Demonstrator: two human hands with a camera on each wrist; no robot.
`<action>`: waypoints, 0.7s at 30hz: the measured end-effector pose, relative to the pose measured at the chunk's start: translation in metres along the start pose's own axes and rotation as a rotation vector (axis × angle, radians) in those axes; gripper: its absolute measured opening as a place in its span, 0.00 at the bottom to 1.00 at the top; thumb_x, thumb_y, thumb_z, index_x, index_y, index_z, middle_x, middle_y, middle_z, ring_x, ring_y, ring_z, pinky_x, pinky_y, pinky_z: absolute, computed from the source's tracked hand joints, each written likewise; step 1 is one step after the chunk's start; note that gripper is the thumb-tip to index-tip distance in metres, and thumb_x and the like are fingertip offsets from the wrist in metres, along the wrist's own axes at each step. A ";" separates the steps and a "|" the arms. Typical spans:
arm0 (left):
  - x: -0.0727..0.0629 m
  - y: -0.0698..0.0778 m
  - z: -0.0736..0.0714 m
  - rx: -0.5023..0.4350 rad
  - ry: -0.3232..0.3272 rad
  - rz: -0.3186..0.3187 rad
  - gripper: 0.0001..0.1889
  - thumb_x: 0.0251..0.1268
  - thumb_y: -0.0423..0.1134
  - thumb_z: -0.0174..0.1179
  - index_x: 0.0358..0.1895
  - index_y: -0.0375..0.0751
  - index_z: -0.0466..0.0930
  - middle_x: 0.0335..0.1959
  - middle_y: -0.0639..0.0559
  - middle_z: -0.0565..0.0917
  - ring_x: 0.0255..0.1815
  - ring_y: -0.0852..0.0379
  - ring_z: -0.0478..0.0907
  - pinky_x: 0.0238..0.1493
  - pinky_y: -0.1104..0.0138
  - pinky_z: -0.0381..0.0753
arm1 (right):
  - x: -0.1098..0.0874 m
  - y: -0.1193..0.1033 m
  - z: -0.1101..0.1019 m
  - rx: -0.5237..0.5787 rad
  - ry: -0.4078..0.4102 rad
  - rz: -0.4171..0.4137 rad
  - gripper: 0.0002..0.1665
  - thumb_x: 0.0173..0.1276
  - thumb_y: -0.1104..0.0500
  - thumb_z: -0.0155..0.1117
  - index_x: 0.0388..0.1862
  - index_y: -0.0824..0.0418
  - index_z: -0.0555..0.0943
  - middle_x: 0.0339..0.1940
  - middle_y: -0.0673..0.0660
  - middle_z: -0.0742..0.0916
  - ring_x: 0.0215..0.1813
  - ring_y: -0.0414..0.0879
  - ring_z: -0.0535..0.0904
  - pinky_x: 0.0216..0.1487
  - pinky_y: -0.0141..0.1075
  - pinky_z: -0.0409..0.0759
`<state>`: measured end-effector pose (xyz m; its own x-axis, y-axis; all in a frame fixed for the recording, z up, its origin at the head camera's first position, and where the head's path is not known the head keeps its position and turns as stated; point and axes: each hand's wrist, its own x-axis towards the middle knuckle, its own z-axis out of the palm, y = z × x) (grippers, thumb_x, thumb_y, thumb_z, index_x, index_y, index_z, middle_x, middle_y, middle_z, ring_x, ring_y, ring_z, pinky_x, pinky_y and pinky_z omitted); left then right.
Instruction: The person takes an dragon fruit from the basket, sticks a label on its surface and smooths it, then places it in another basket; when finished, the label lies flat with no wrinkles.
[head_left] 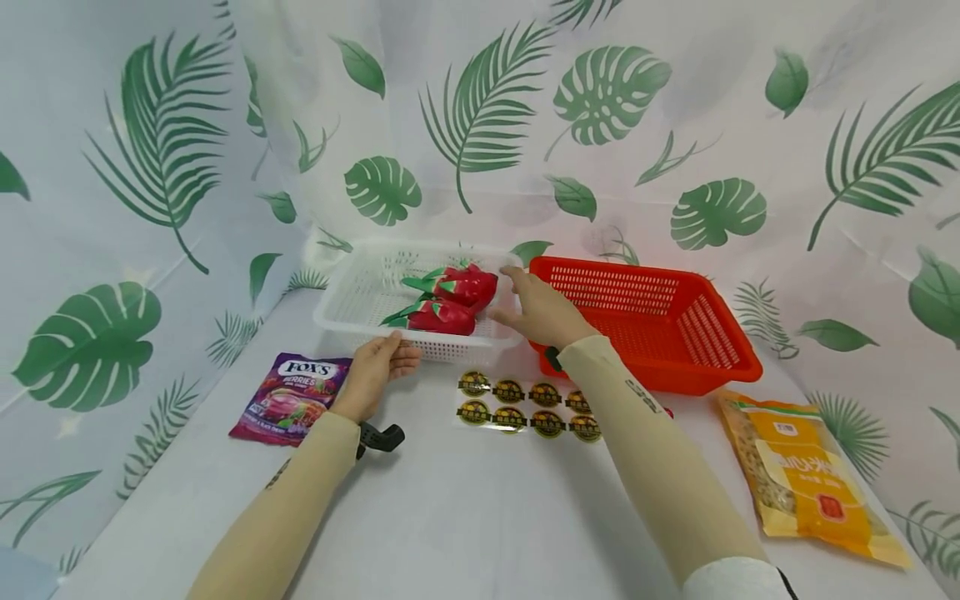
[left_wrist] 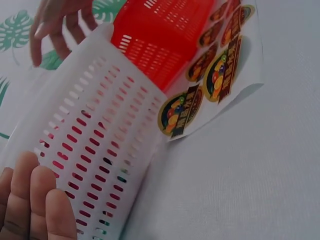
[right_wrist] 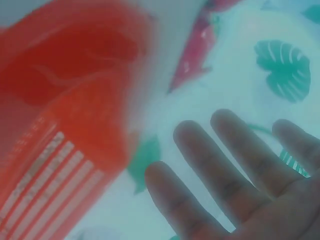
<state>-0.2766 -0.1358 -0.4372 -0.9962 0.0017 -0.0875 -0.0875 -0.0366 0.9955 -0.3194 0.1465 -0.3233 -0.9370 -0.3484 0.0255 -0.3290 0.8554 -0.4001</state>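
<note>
A white plastic basket (head_left: 465,350) holds two red dragon fruits with green tips, one dragon fruit (head_left: 437,317) nearer the front and another dragon fruit (head_left: 476,287) behind it. My left hand (head_left: 371,375) is at the basket's front wall, thumb by the rim. Its fingers (left_wrist: 37,187) look fairly straight beside the slotted wall in the left wrist view; whether they press on it I cannot tell. At the basket's right end is my right hand (head_left: 540,308), fingers spread and holding nothing. The right wrist view shows those fingers (right_wrist: 200,165) apart, near a red basket (right_wrist: 85,125).
Right of the white basket stands the red basket (head_left: 637,367). A sheet of round stickers (head_left: 528,406) lies in front, partly behind my right forearm. A purple Fox's Berries bag (head_left: 288,398) is at left, a yellow food packet (head_left: 813,475) at right. Leaf-patterned cloth (head_left: 480,167) hangs behind.
</note>
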 end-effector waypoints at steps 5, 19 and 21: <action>0.002 -0.007 -0.001 -0.014 0.029 0.020 0.24 0.85 0.51 0.46 0.58 0.31 0.78 0.41 0.53 0.91 0.39 0.62 0.86 0.45 0.71 0.86 | 0.023 -0.024 0.012 -0.043 -0.048 -0.030 0.53 0.72 0.35 0.65 0.85 0.52 0.54 0.79 0.62 0.73 0.75 0.58 0.74 0.73 0.58 0.75; 0.004 -0.006 0.000 -0.031 0.071 0.035 0.21 0.85 0.47 0.48 0.53 0.30 0.81 0.36 0.55 0.91 0.38 0.59 0.87 0.42 0.70 0.87 | 0.080 -0.074 0.034 -0.259 -0.220 -0.036 0.37 0.74 0.33 0.61 0.69 0.57 0.77 0.59 0.54 0.87 0.54 0.47 0.83 0.60 0.41 0.83; 0.004 -0.005 0.001 -0.039 0.072 0.040 0.21 0.85 0.47 0.49 0.53 0.30 0.81 0.36 0.54 0.91 0.39 0.58 0.88 0.43 0.70 0.87 | 0.086 -0.077 0.039 -0.274 -0.236 -0.017 0.32 0.73 0.33 0.62 0.59 0.57 0.81 0.50 0.53 0.88 0.45 0.46 0.82 0.51 0.39 0.83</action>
<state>-0.2805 -0.1350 -0.4425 -0.9961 -0.0724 -0.0511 -0.0458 -0.0739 0.9962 -0.3696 0.0355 -0.3257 -0.8888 -0.4147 -0.1951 -0.3931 0.9087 -0.1406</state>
